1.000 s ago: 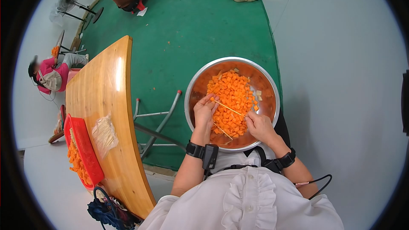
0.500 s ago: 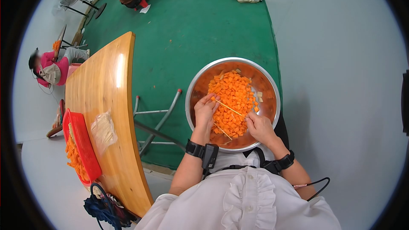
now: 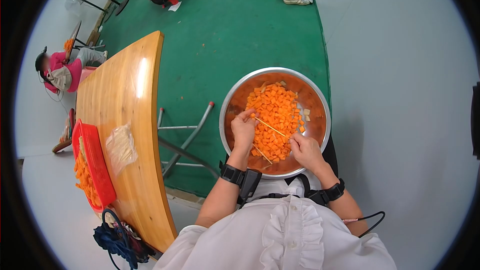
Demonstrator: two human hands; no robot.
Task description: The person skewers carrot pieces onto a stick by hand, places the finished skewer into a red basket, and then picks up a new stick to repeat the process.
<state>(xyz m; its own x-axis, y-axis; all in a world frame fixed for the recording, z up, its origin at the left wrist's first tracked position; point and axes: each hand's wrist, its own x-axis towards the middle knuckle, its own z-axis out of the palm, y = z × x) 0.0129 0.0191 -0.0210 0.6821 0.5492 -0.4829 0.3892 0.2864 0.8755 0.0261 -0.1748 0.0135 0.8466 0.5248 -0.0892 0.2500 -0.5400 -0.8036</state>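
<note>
A metal bowl (image 3: pixel 325 112) full of diced carrot (image 3: pixel 275 105) rests on my lap. Over the carrot, a thin wooden skewer (image 3: pixel 270 127) runs between my two hands. My right hand (image 3: pixel 306 152) is closed around its lower right end. At the upper left end, my left hand (image 3: pixel 243 131) pinches what looks like a carrot cube against the tip, partly hidden by the fingers. A second skewer (image 3: pixel 262 154) lies on the carrot below my left hand. A few pale cubes (image 3: pixel 306 114) sit by the bowl's right side.
Left of me stands a wooden table (image 3: pixel 131 90) with a clear bag of skewers (image 3: pixel 121 147) and a red basket (image 3: pixel 102 170) of orange pieces. A dark blue bag (image 3: pixel 117 240) is at its near end. Folding metal legs (image 3: pixel 192 135) stand beside the bowl. Two people sit farther off.
The view has shifted slightly. Both hands keep their hold on the skewer and its end, with hardly any movement over the bowl.
</note>
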